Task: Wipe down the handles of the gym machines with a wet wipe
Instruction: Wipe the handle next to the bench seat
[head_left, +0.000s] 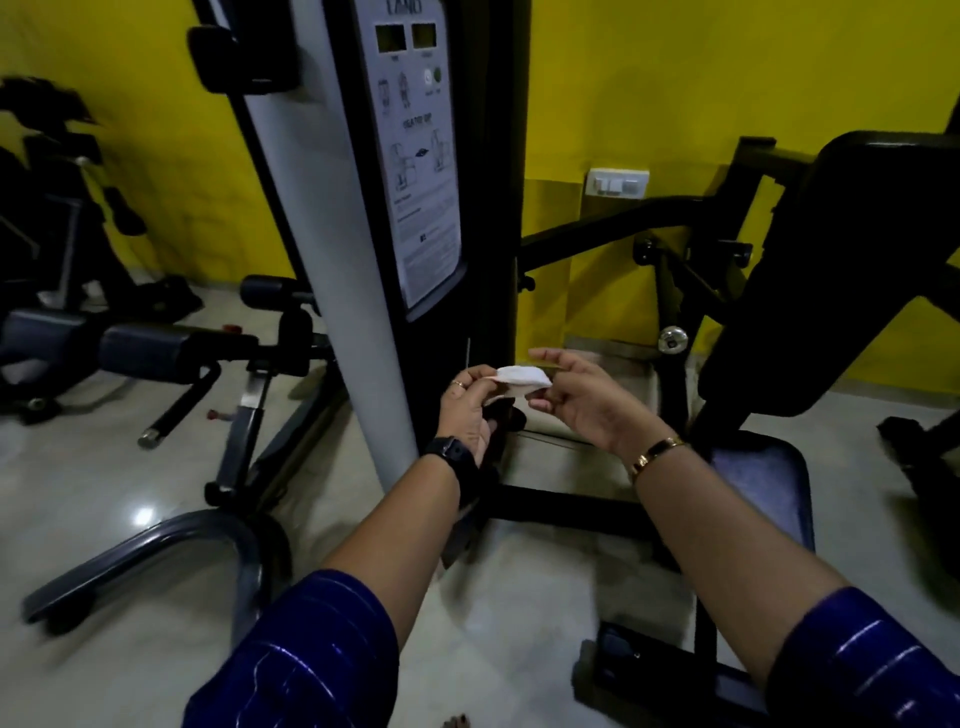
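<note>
A white wet wipe (522, 378) is stretched between my two hands in front of the seated dip machine's weight tower (415, 171). My left hand (467, 410) pinches its left edge, and it wears a ring and a black watch. My right hand (576, 400) pinches the right edge between thumb and fingers, with a gold bracelet on the wrist. A black padded handle (244, 60) juts out at the top left of the tower. The machine's black arm frame (623, 223) runs to the right toward a black back pad (841, 270).
The blue seat pad (763, 483) of the machine lies under my right forearm. A bench with roller pads (171, 348) stands to the left, and a curved grey base bar (156, 551) lies on the glossy floor. Yellow walls carry a white switch plate (616, 183).
</note>
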